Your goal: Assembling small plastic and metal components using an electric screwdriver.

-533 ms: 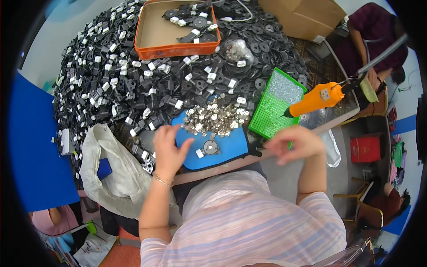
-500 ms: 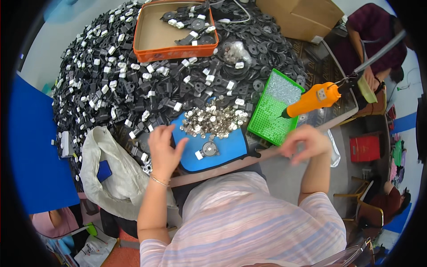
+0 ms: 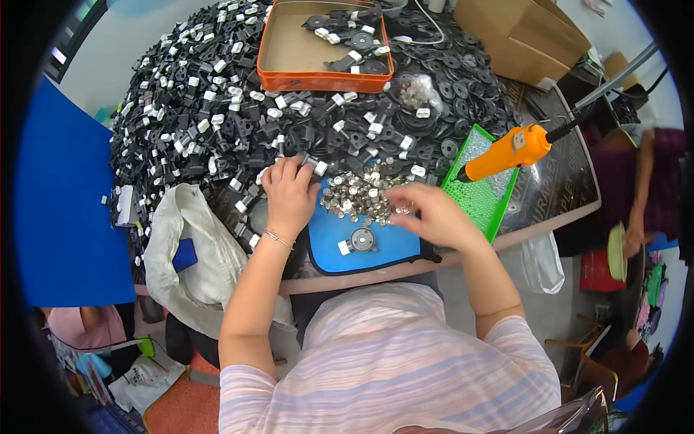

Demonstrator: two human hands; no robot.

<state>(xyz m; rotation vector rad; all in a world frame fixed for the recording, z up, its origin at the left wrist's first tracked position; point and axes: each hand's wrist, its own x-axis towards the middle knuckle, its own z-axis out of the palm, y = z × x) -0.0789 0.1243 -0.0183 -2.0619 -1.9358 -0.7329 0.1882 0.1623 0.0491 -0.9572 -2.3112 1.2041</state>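
Note:
My left hand (image 3: 289,194) lies with fingers stretched and thumb apart at the near edge of a heap of black plastic parts with white ends (image 3: 217,123). A black part with a white end (image 3: 315,166) is at its fingertips. My right hand (image 3: 434,215) is at the right side of a pile of small round metal pieces (image 3: 358,194), thumb and forefinger apart. Whether its fingertips touch a piece is hard to see. The pile rests on a blue mat (image 3: 329,242). Nearer me on that mat sits one round black part with a white end (image 3: 361,240).
A green tray of small screws (image 3: 499,217) stands right of the mat, with an orange electric screwdriver (image 3: 506,153) hanging over it. An orange-rimmed box (image 3: 325,81) sits on the heap. A white sack (image 3: 170,271) is at left; a co-worker's arm (image 3: 640,188) shows at right.
My left hand has moved forward from the mat's left edge to the heap. My right hand has come left from beside the green tray to the metal pieces. The view has shifted.

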